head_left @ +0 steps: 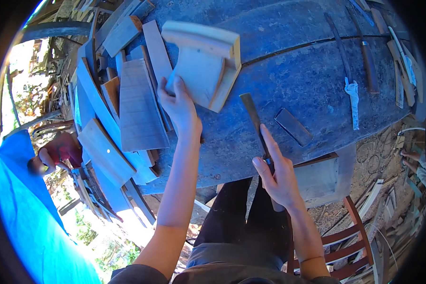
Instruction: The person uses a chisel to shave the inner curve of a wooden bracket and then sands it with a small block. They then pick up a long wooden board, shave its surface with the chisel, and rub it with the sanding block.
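Note:
My left hand (180,106) grips the near left edge of a pale wooden piece (199,68), thumb on top. Raised strips run along the piece's far and right edges, and its panel is curved. In my right hand (279,180) is a chisel (253,113), its flat blade pointing away from me and the handle inside my closed fingers. The blade tip is apart from the wooden piece, a little to its right. A dark rectangular block (293,127), perhaps a sharpening stone, lies on the table to the right of the chisel.
Several boards (139,104) are stacked along the left of the blue-stained table (279,28). Long-handled tools (368,68), one cloth-wrapped (352,102), lie at the right. A slatted chair (355,236) stands near my right arm. Other people (64,150) are at both sides.

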`<state>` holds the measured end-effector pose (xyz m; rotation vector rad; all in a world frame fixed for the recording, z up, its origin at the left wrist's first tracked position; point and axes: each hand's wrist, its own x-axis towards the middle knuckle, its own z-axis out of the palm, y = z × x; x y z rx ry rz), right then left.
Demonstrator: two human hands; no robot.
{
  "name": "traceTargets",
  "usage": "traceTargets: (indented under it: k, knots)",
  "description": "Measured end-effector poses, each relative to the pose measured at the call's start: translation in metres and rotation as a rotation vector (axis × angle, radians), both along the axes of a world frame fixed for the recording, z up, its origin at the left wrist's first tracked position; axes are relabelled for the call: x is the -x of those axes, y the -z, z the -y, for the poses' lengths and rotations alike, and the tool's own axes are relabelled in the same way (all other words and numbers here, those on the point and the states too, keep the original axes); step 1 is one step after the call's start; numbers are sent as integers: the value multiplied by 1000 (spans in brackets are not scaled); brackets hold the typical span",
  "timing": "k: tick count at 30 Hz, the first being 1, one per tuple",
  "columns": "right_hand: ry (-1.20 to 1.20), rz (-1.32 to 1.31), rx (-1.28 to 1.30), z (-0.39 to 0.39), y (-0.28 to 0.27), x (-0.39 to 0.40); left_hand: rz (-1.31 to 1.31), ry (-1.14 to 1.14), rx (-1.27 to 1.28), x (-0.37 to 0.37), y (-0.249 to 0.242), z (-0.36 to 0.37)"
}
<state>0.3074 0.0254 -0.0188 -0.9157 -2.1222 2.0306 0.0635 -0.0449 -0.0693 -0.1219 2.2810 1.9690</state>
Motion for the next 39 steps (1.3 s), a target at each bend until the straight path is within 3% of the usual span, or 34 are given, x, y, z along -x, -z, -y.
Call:
traceTargets:
  k: [1, 2, 4, 5, 7, 11, 14, 16, 18, 19, 21, 25, 27, 30, 34, 36, 37, 39]
  knots:
    - [0, -6, 64, 3, 2, 3, -107, 97, 224, 0, 1, 7]
    - [3, -8, 131, 6, 3, 4, -107, 102, 225, -2, 2, 14]
    - [4, 5, 181, 9, 5, 8, -399, 372, 712, -8, -5, 24]
    - [-6, 10, 226, 10, 6, 12, -396, 376, 717, -8, -11, 30]
    - [26, 12, 303, 9, 5, 20, -616, 666, 897, -4, -32, 33]
    - [122, -10, 457, 9, 13, 32, -433, 745, 812, 1, -57, 27]
    - [157, -71, 509, 4, 18, 38, -400, 853, 974, 7, -80, 15]
    - [181, -105, 540, -1, 19, 44, -744, 632, 575, 6, -89, 1]
    - [186, -132, 590, -3, 16, 46, -1359, 799, 513, 33, -99, -29]
    - [209, -165, 632, -6, 14, 50, -1358, 799, 518, 43, -92, -44]
    - [235, -210, 682, -6, 12, 53, -1550, 1047, 656, 58, -84, -70]
    - [271, -215, 751, 5, 8, 37, -1259, 1141, 734, 62, -76, -75]
    - [292, -228, 765, 11, 10, 31, -1303, 844, 833, 55, -69, -76]
    - [262, -181, 713, 4, 18, 29, -1307, 720, 892, 54, -68, -80]
    - [197, -136, 597, -11, 26, 32, -1258, 719, 917, 47, -81, -79]
    - [150, -75, 586, -16, 24, 29, -881, 1092, 941, 50, -110, -79]
    - [155, -76, 590, -18, 23, 25, -881, 1099, 943, 58, -110, -78]
    - [69, -1, 483, -20, 22, 21, -470, 1278, 827, 76, -110, -78]
